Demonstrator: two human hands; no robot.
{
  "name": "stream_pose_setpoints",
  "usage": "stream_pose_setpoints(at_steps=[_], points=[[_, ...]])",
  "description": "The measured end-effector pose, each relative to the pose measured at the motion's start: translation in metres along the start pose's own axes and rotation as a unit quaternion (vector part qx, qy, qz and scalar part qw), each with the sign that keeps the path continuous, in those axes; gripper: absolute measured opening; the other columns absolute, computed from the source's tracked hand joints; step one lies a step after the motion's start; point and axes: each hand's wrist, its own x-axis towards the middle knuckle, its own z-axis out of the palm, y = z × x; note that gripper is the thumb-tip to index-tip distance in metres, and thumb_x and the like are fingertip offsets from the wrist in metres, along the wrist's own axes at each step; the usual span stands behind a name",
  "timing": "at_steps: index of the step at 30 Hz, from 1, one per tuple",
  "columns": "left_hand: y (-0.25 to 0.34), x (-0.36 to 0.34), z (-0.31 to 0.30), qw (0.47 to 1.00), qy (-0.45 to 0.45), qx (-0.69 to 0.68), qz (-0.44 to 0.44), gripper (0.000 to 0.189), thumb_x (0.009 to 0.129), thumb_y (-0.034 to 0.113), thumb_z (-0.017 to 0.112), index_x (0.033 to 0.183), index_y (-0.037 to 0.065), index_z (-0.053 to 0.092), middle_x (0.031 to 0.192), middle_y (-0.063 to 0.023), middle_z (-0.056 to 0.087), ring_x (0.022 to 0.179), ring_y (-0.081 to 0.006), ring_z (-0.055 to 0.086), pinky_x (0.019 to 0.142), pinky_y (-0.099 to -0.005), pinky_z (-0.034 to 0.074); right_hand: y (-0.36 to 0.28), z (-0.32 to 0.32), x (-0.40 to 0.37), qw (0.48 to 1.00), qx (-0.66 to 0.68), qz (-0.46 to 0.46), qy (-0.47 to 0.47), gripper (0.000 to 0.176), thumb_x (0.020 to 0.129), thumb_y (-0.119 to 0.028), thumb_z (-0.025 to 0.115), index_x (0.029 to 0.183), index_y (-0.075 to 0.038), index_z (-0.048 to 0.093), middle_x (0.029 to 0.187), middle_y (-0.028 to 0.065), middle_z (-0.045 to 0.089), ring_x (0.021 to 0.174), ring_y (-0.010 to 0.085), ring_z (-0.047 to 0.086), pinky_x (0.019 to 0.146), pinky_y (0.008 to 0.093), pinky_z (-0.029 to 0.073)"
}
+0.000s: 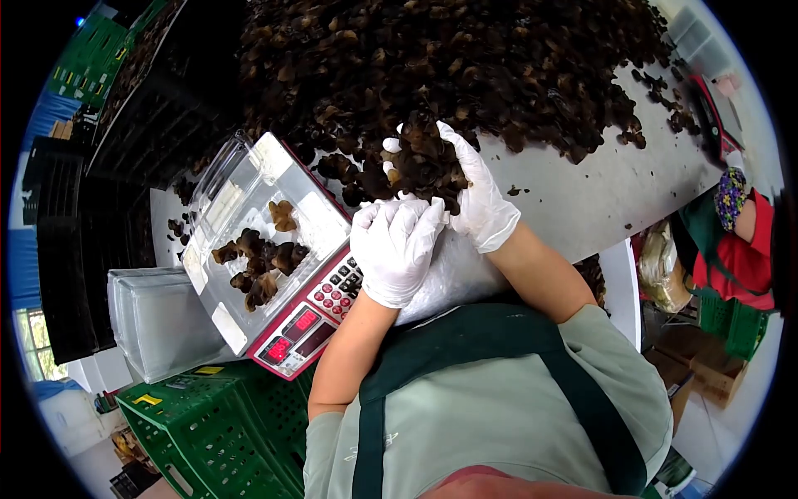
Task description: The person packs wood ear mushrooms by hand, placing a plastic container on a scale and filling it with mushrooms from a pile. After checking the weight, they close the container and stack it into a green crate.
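Observation:
Both hands wear white gloves and meet at the table's near edge, right of a red and white scale (314,312). My right hand (480,195) is wrapped round a clump of dark brown mushrooms (426,166). Just below and left of the clump, my left hand (394,248) is closed, its fingers curled; what it holds, if anything, is hidden. Several mushroom pieces (259,262) lie in the clear plastic container (220,287) on the scale. Under the hands is a clear plastic bag (453,274).
A large heap of dark mushrooms (432,58) covers the back of the grey table (582,208). Left are black crates (71,241), clear tubs (162,320) and a green crate (216,424). Another person's patterned sleeve (731,200) is at right beside a second scale (715,116).

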Motion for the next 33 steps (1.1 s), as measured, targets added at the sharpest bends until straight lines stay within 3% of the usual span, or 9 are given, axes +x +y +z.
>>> stream_pose_setpoints(at_steps=[8, 10, 12, 16, 18, 23, 27, 29, 33], points=[[0.003, -0.005, 0.003, 0.999, -0.015, -0.023, -0.043, 0.036, 0.073, 0.013, 0.082, 0.107, 0.017, 0.07, 0.095, 0.0021, 0.069, 0.081, -0.0174, 0.065, 0.076, -0.035, 0.046, 0.001, -0.015, 0.0, 0.999, -0.008, -0.019, -0.048, 0.048, 0.107, -0.039, 0.047, 0.142, -0.006, 0.054, 0.137, 0.0162, 0.063, 0.12, 0.0309, 0.064, 0.107, 0.0449, 0.051], [0.012, 0.002, -0.013, 0.996, -0.053, -0.029, -0.065, 0.04, 0.075, 0.012, 0.081, 0.114, 0.017, 0.071, 0.102, -0.0007, 0.068, 0.085, -0.0194, 0.065, 0.077, -0.036, 0.046, 0.011, -0.026, -0.005, 0.886, -0.4, -0.231, -0.042, 0.047, 0.107, -0.032, 0.049, 0.147, -0.007, 0.046, 0.142, 0.016, 0.059, 0.126, 0.0278, 0.061, 0.107, 0.0434, 0.05], [0.015, -0.009, -0.027, 0.997, -0.053, -0.033, -0.049, 0.045, 0.075, 0.011, 0.08, 0.119, 0.013, 0.07, 0.107, -0.0047, 0.067, 0.088, -0.0225, 0.064, 0.077, -0.0372, 0.047, -0.009, -0.022, 0.003, 0.987, -0.115, -0.02, -0.112, 0.049, 0.108, -0.03, 0.047, 0.151, -0.009, 0.041, 0.147, 0.0147, 0.055, 0.126, 0.0256, 0.06, 0.103, 0.0401, 0.052], [0.016, -0.033, -0.084, 0.995, -0.082, -0.041, -0.042, 0.047, 0.072, 0.009, 0.068, 0.118, 0.007, 0.071, 0.112, -0.0068, 0.066, 0.093, -0.0187, 0.066, 0.085, -0.0351, 0.051, -0.001, 0.083, 0.008, 0.951, -0.305, -0.053, 0.001, 0.047, 0.103, -0.046, 0.055, 0.12, -0.004, 0.069, 0.11, 0.0071, 0.074, 0.093, 0.0166, 0.071, 0.08, 0.0306, 0.058], [0.005, -0.044, -0.11, 0.997, -0.024, -0.05, -0.059, 0.039, 0.07, 0.007, 0.07, 0.108, 0.006, 0.073, 0.106, -0.0074, 0.068, 0.084, -0.0197, 0.069, 0.075, -0.0349, 0.057, 0.011, 0.106, 0.029, 0.914, -0.387, -0.05, -0.114, 0.036, 0.102, -0.032, 0.061, 0.122, -0.003, 0.069, 0.106, 0.0065, 0.073, 0.092, 0.0121, 0.069, 0.083, 0.0288, 0.056], [-0.035, -0.064, -0.164, 0.965, 0.127, 0.119, -0.195, 0.046, 0.069, -0.013, 0.07, 0.113, 0.002, 0.071, 0.111, -0.0124, 0.069, 0.088, -0.0265, 0.069, 0.078, -0.0358, 0.056, 0.078, 0.149, 0.075, 0.546, -0.687, -0.241, -0.414, 0.03, 0.094, -0.016, 0.069, 0.122, -0.007, 0.068, 0.118, 0.0124, 0.067, 0.112, 0.0254, 0.063, 0.099, 0.0367, 0.05], [-0.066, -0.082, -0.17, 0.934, 0.144, 0.037, -0.325, 0.051, 0.086, -0.002, 0.07, 0.136, 0.0, 0.058, 0.122, -0.0172, 0.065, 0.11, -0.0282, 0.064, 0.098, -0.0354, 0.049, 0.116, 0.133, 0.079, 0.223, -0.828, -0.255, -0.447, 0.05, 0.096, -0.054, 0.058, 0.125, -0.015, 0.067, 0.134, 0.0113, 0.061, 0.119, 0.0353, 0.058, 0.101, 0.0438, 0.049], [-0.069, -0.089, -0.17, 0.926, 0.069, -0.039, -0.369, 0.058, 0.093, 0.003, 0.067, 0.146, -0.004, 0.044, 0.145, -0.0174, 0.051, 0.135, -0.0249, 0.049, 0.114, -0.0388, 0.038, 0.113, 0.128, 0.081, 0.287, -0.819, -0.264, -0.421, 0.05, 0.097, -0.056, 0.056, 0.121, -0.014, 0.069, 0.128, 0.0131, 0.064, 0.119, 0.0353, 0.059, 0.099, 0.048, 0.05], [-0.066, -0.083, -0.169, 0.93, 0.013, -0.059, -0.362, 0.061, 0.093, 0.001, 0.065, 0.15, -0.002, 0.042, 0.14, -0.0154, 0.051, 0.124, -0.0227, 0.054, 0.105, -0.0347, 0.045, 0.09, 0.134, 0.103, 0.442, -0.715, -0.303, -0.449, 0.036, 0.109, -0.028, 0.04, 0.121, -0.007, 0.067, 0.119, 0.0135, 0.069, 0.11, 0.0306, 0.065, 0.099, 0.0389, 0.052]])
